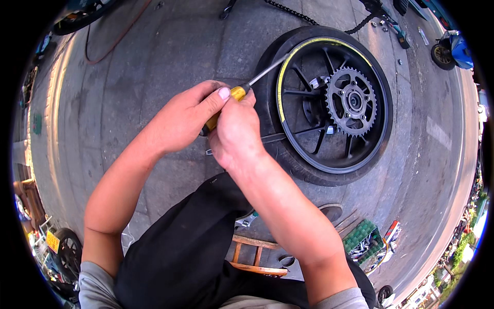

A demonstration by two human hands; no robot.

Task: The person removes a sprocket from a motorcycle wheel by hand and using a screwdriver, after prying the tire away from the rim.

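A screwdriver (239, 92) with a yellow and black handle is gripped by both my hands. My left hand (188, 113) closes over the handle, thumb pressed on top. My right hand (239, 123) wraps round it from the near side. The metal shaft points up and right, its tip at the seam between the black tyre (267, 69) and the yellow-striped wheel rim (281, 85). The wheel lies flat on the ground, with a toothed sprocket (333, 103) facing up. A second flat metal bar (272, 138) reaches the rim just right of my right wrist; its other end is partly hidden.
At lower right stands a green woven basket (355, 246) of metal parts. A wooden stool (257, 269) is below me. A chain (290, 11) lies beyond the wheel, with loose nuts (378, 24) nearby. Parked vehicles and a motorcycle wheel (67, 252) appear at the edges.
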